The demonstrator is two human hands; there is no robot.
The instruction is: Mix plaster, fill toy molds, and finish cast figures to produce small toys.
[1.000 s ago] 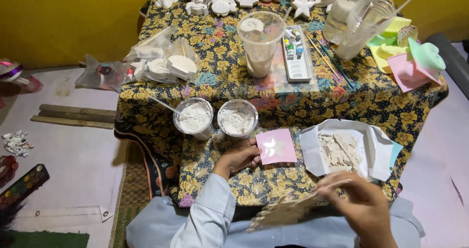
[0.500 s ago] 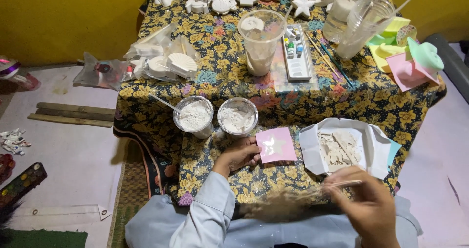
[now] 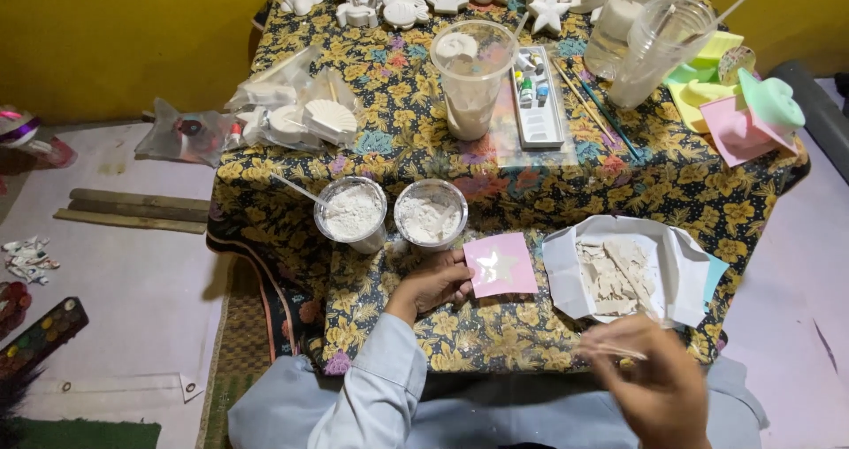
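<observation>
Two round cups of white powder (image 3: 354,212) (image 3: 430,213) are sitting just behind the pink square mould (image 3: 500,264). One paper wrap of broken white pieces (image 3: 619,272) is lying right of that mould. Two tall clear cups (image 3: 470,76) (image 3: 659,47) are standing farther behind it.

A square pink mould (image 3: 500,265) with a pale star-shaped hollow lies flat just right of the powder cup (image 3: 431,215), while a thin pale stick (image 3: 619,352) sits farther right, blurred.
</observation>
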